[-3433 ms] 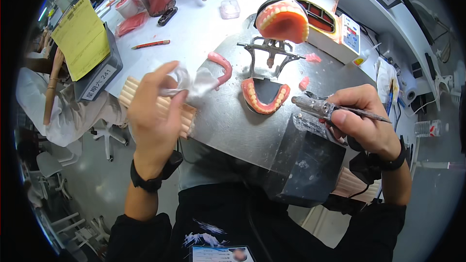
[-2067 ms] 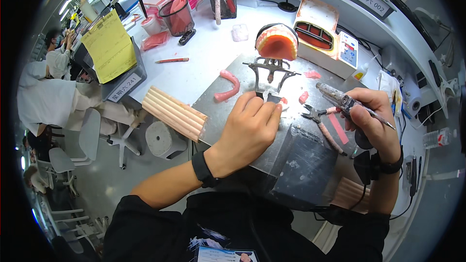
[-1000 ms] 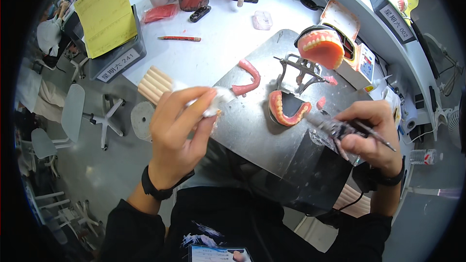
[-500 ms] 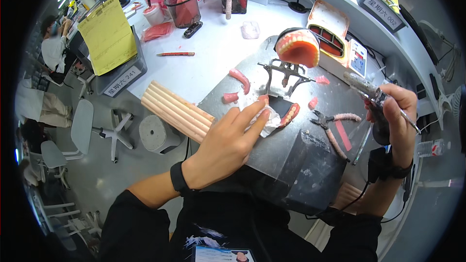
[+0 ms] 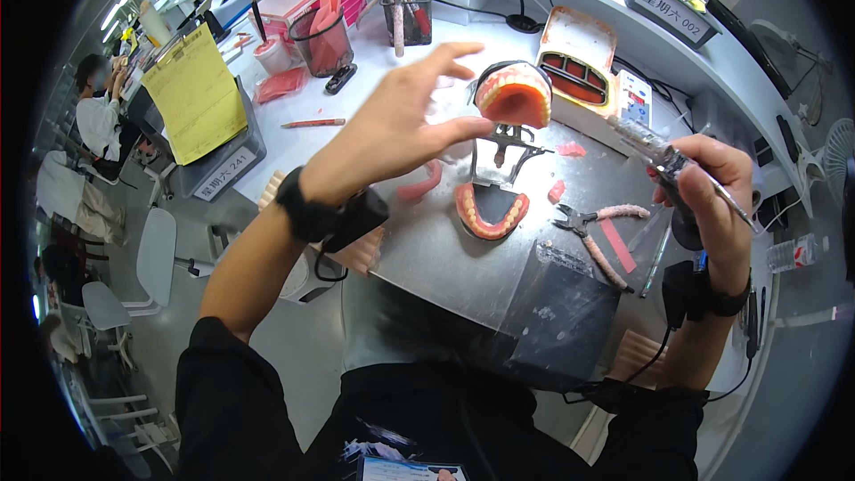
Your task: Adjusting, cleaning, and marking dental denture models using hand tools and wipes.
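Note:
My left hand [image 5: 392, 129] is open, thumb and fingers spread, just left of the upper denture model [image 5: 515, 96]. That model, with pink gum and cream teeth, is swung up on a metal articulator [image 5: 503, 153]. Whether my thumb touches it, I cannot tell. Below it the lower denture model [image 5: 490, 230] rests on a dark base, its tooth arch uncovered. At the right, my right hand [image 5: 712, 183] is closed around a tool with a silver barrel [image 5: 643, 138] and dark body. A slim metal rod also sticks out of that grip.
Pliers with wrapped handles [image 5: 592, 236], a pink strip [image 5: 617, 245] and pink wax scraps [image 5: 570, 150] lie on the metal plate. A black block [image 5: 565, 307] stands at the near edge. Behind are an open-lidded heater box [image 5: 574, 76], mesh cups [image 5: 321, 43] and a pencil [image 5: 313, 123].
My left hand has risen from the lower model to beside the upper one, and its fingers have spread. The white tissue no longer covers the lower arch. My right hand keeps its hold.

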Action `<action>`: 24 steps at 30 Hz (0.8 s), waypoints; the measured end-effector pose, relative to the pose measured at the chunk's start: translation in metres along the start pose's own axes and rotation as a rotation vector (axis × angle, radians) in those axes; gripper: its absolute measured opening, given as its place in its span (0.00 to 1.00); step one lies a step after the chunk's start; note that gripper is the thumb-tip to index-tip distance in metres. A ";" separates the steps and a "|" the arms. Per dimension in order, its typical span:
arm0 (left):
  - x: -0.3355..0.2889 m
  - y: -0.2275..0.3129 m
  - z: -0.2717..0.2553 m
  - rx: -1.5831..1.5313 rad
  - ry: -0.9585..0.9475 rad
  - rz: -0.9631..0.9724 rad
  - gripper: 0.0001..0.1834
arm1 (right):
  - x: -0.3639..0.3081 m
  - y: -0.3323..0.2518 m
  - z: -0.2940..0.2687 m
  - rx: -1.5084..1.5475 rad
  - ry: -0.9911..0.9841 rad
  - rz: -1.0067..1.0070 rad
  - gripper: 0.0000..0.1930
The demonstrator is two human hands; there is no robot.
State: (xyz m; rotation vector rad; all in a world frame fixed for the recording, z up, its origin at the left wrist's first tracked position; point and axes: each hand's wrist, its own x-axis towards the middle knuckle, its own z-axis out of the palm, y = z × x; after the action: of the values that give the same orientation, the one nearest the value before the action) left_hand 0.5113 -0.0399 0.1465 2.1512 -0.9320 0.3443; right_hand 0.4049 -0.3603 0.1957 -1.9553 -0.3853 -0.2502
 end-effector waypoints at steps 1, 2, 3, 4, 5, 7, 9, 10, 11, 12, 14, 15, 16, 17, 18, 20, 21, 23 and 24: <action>0.009 0.007 0.000 -0.168 -0.200 -0.170 0.33 | 0.001 0.000 0.001 0.006 -0.010 0.012 0.23; 0.014 -0.011 0.017 -0.242 -0.153 0.017 0.29 | 0.002 0.001 0.001 0.005 -0.011 0.005 0.23; 0.018 -0.009 0.023 -0.271 -0.162 -0.024 0.27 | 0.002 0.006 -0.001 -0.038 -0.010 0.000 0.22; 0.021 -0.009 0.026 -0.299 -0.171 -0.065 0.25 | 0.003 0.011 -0.002 -0.080 -0.011 -0.005 0.21; 0.023 -0.010 0.027 -0.302 -0.172 -0.061 0.25 | 0.003 0.014 0.000 -0.092 0.006 -0.017 0.21; 0.027 -0.014 0.027 -0.317 -0.203 -0.124 0.22 | 0.005 0.021 0.004 -0.078 0.015 -0.020 0.22; 0.029 -0.018 0.027 -0.333 -0.296 -0.190 0.21 | 0.008 0.025 0.006 -0.036 -0.005 0.003 0.22; 0.029 -0.019 0.028 -0.344 -0.387 -0.260 0.21 | 0.008 0.026 0.006 -0.041 -0.003 0.005 0.22; 0.027 -0.017 0.030 -0.368 -0.416 -0.329 0.22 | 0.009 0.027 0.006 -0.045 -0.005 0.022 0.22; 0.022 -0.016 0.032 -0.388 -0.444 -0.403 0.24 | 0.010 0.029 0.007 -0.043 -0.010 0.037 0.22; 0.015 -0.016 0.033 -0.462 -0.551 -0.617 0.26 | 0.010 0.029 0.012 -0.023 -0.019 0.054 0.22; 0.010 -0.017 0.035 -0.509 -0.499 -0.562 0.25 | 0.010 0.026 0.018 0.042 -0.013 0.092 0.21; 0.008 -0.019 0.035 -0.514 -0.500 -0.566 0.25 | 0.010 0.024 0.022 0.106 -0.007 0.130 0.21; 0.007 -0.021 0.032 -0.551 -0.518 -0.595 0.24 | 0.011 0.021 0.021 0.038 -0.068 0.176 0.19; 0.007 -0.022 0.028 -0.588 -0.534 -0.622 0.23 | 0.012 0.021 0.022 0.036 -0.073 0.180 0.19; 0.007 -0.018 0.014 -0.490 -0.471 -0.629 0.23 | 0.013 0.021 0.029 -0.073 -0.097 0.124 0.19; 0.006 -0.018 0.007 -0.388 -0.411 -0.626 0.22 | 0.013 0.020 0.032 -0.093 -0.078 0.142 0.20; 0.005 -0.040 -0.001 -0.358 -0.278 -0.466 0.21 | 0.018 0.015 0.032 -0.174 -0.117 0.093 0.19; 0.005 -0.052 -0.005 -0.326 -0.146 -0.312 0.20 | 0.021 0.015 0.034 -0.252 -0.158 0.047 0.19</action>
State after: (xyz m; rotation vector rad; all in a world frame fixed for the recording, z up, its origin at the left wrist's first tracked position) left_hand 0.5525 -0.0153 0.1247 1.9926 -0.6620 -0.1134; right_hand 0.4299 -0.3317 0.1771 -2.2374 -0.4260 -0.1186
